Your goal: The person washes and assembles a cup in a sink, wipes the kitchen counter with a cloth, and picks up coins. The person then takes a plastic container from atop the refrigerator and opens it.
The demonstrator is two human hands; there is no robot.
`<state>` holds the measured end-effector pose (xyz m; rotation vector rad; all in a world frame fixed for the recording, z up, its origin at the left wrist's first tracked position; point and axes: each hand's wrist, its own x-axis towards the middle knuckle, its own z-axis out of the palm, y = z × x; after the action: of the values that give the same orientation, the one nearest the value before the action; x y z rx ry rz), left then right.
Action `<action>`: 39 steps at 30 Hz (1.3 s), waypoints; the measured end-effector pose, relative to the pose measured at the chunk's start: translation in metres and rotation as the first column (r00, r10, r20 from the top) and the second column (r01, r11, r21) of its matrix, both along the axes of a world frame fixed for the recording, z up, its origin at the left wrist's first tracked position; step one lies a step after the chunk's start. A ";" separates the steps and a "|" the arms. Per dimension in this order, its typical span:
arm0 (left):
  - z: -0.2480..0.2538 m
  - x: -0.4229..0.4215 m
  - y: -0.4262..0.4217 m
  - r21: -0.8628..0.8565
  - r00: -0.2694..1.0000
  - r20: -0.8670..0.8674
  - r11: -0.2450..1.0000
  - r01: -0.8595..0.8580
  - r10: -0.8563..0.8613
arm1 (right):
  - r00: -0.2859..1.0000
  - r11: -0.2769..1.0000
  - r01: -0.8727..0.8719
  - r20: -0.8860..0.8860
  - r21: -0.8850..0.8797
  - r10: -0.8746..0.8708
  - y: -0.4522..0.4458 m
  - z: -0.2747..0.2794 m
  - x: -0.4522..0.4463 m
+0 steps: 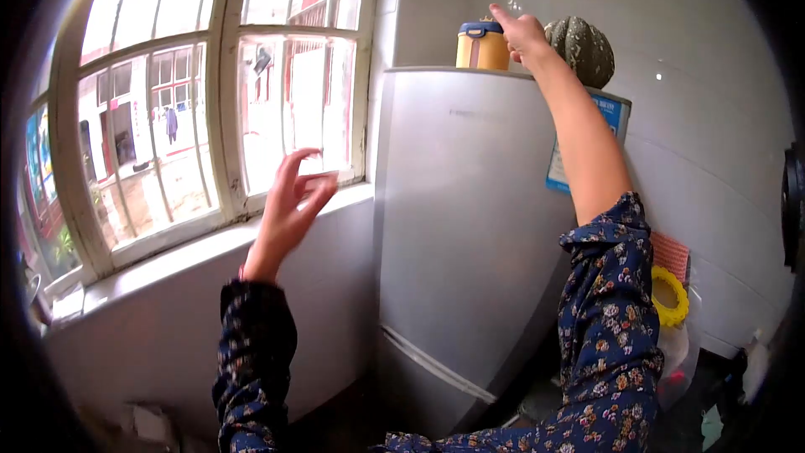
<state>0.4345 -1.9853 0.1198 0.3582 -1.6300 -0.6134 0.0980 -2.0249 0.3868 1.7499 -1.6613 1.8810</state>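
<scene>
My right hand (523, 37) is raised to the top of a silver refrigerator (470, 226). One finger points up and left across the lid edge of a yellow canister with a blue lid (480, 46); the others are partly curled by its right side. Whether they touch it I cannot tell, and no grip on it shows. A dark green, speckled pumpkin (581, 52) stands just behind and right of this hand. Lower down on the left, my left hand (293, 210) hangs in the air before the window, fingers bent and apart, holding nothing.
A barred window (226, 75) with a white sill (201, 252) runs along the left. A blue printed box or sheet (608, 117) is at the refrigerator's right side. Below it on the right hang a yellow ring (671, 296) and a plastic bag (683, 361) by the tiled wall.
</scene>
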 end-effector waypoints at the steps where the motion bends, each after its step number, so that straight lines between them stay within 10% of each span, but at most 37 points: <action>1: 0.033 -0.011 -0.029 -0.073 0.997 0.061 0.996 -0.049 0.053 | 0.997 0.997 0.064 0.045 -0.030 -0.063 -0.017 0.008 0.003; 7: 0.185 -0.120 -0.157 -0.306 0.990 0.111 0.951 -0.053 0.091 | 0.964 0.962 0.264 -0.016 0.073 -0.264 -0.056 0.034 -0.013; 11: 0.227 -0.181 -0.193 -0.091 0.987 0.159 0.996 0.005 0.010 | 0.969 0.950 0.027 0.227 0.313 -0.102 -0.047 0.028 -0.024; 17: 0.243 -0.231 -0.223 0.262 0.904 0.266 0.927 0.267 -0.336 | 0.971 0.894 0.131 0.126 0.428 -0.203 -0.051 0.018 -0.021; 27: 0.216 -0.176 -0.195 -0.331 0.850 0.014 0.800 0.501 -0.527 | 0.946 1.000 -0.010 -0.325 -0.021 0.002 0.013 -0.011 0.027; 31: 0.159 -0.129 -0.153 -0.346 0.788 -0.026 0.745 0.570 -0.615 | 0.620 0.842 0.313 -0.577 -0.438 -0.531 0.061 -0.084 0.085; 35: 0.093 -0.104 -0.131 -0.164 0.728 -0.006 0.719 0.675 -0.685 | 0.033 0.817 -0.030 -0.817 -0.576 -0.576 0.081 -0.122 0.102; 39: 0.044 -0.092 -0.104 0.039 0.648 -0.026 0.647 0.761 -0.761 | -0.022 0.876 0.113 -0.882 -0.470 -0.470 0.101 -0.155 0.124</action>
<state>0.3428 -2.0892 0.1636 -0.3524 -1.7319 -1.2913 0.2218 -1.9241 0.2319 1.6003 -0.8924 0.2185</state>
